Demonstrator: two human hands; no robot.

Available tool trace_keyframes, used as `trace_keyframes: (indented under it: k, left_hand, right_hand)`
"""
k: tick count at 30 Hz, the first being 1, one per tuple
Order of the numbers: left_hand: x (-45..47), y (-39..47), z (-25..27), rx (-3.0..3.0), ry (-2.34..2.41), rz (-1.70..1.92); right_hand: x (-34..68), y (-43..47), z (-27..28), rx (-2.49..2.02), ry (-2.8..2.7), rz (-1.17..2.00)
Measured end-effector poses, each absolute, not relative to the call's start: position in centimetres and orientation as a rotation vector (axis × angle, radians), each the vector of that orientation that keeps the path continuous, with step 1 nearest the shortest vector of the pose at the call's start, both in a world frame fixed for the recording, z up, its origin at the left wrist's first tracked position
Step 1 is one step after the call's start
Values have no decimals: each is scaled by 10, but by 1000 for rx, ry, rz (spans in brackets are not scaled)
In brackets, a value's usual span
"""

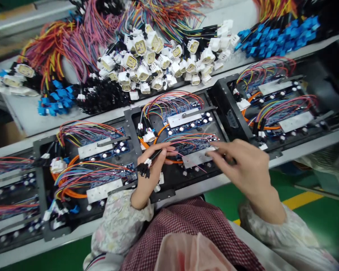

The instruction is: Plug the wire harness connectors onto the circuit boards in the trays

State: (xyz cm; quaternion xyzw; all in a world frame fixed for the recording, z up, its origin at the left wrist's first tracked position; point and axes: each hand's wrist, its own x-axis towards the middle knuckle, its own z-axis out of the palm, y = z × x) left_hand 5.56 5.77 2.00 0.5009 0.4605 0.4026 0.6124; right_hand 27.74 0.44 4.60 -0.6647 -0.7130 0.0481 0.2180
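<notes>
My left hand [152,165] is closed around a wire harness whose black sleeve and small black connectors [144,169] stick out at the left. From that grip, thin coloured wires [186,138] run right to the nearer circuit board [206,142] in the middle black tray [169,194]. Over the right end of this board's silver metal plate [196,157], my right hand [214,148] pinches with thumb and forefinger. Whatever lies between those fingertips is too small to make out. A loose pink wire [200,168] crosses the plate. Behind sits a second wired board [183,117] in the same tray.
Similar trays with wired boards stand to the left [101,146] and right [282,88]. On the shelf behind lie piles of white connectors [155,62], blue connectors [279,37] and black connectors [101,94] with bundled wires. A metal rail [192,192] edges the line in front.
</notes>
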Motion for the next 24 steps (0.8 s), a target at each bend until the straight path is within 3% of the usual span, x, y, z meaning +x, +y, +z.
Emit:
trace_keyframes:
  k: [3,6,12,17,24]
  left_hand:
    - [52,56,21,1337,1083,898]
    - [44,54,22,1913,1134,861]
    - [34,50,20,2792,1127,469]
    - [36,48,14,2889,1201,294]
    - [37,47,10,2826,1252,420]
  right_hand:
    - [260,2,48,-1676,-2141,289]
    - [255,7,36,-1643,-2023,333]
    - [258,19,5,-1714,-2023,317]
    - [255,22,-1,-1776,-2071,198]
    - [255,23,-3,-1766,-2085,201]
